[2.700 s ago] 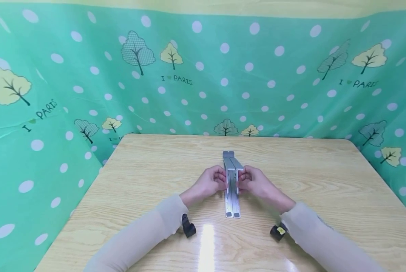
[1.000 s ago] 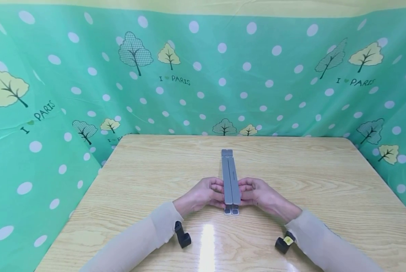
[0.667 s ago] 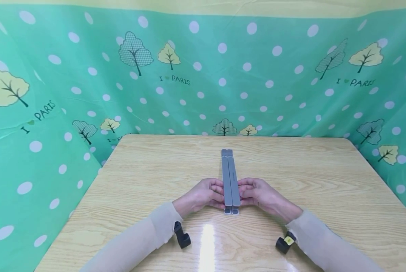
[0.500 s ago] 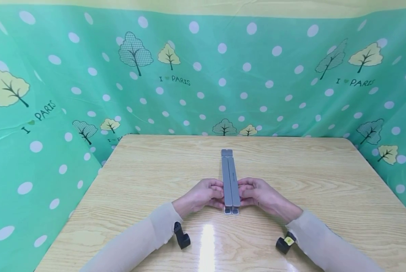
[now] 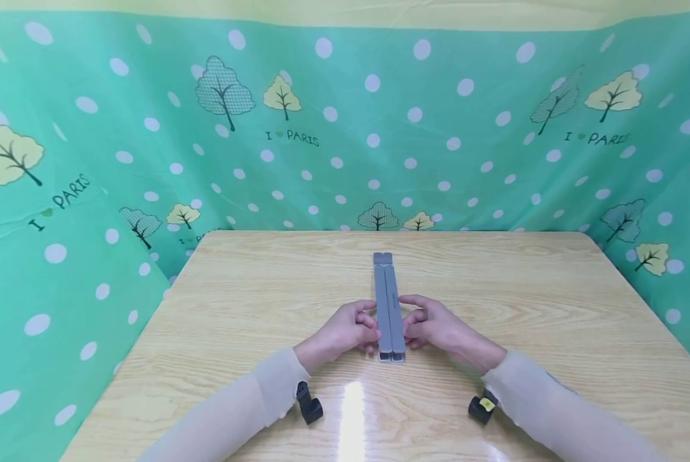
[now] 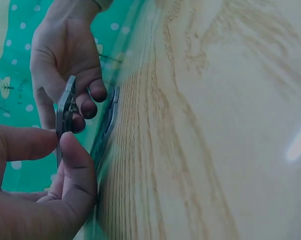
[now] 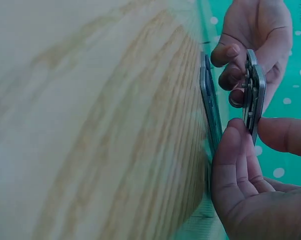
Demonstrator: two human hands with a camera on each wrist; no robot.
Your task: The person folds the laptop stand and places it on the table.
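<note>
Nearest the camera: two small black clips on the table [image 5: 217, 308], one by the left sleeve [image 5: 309, 403], one with a yellow spot by the right sleeve [image 5: 481, 407]. Both lie loose, apart from the hands.

Next: left hand [image 5: 345, 328] and right hand [image 5: 434, 326] either side of a folded grey metal stand [image 5: 388, 301], at its near end. Left fingers curled, pinching the stand's left edge; thumb and fingertips on the upper bar in the left wrist view [image 6: 65, 112]. Right hand does the same on the right edge, thumb below and fingers above the bar in the right wrist view [image 7: 254, 95]. Both hands clamped on the stand.

Stand sits mid-table, long axis running away from the person, the two grey bars side by side and touching. Wrist views show the upper part lifted a bit off the lower strip [image 7: 209, 107] at the near end; the lower strip stays on the wood.

Beyond: far end of the stand lies flat. Behind the table, a green cloth backdrop [image 5: 345, 128] with white dots and trees.
</note>
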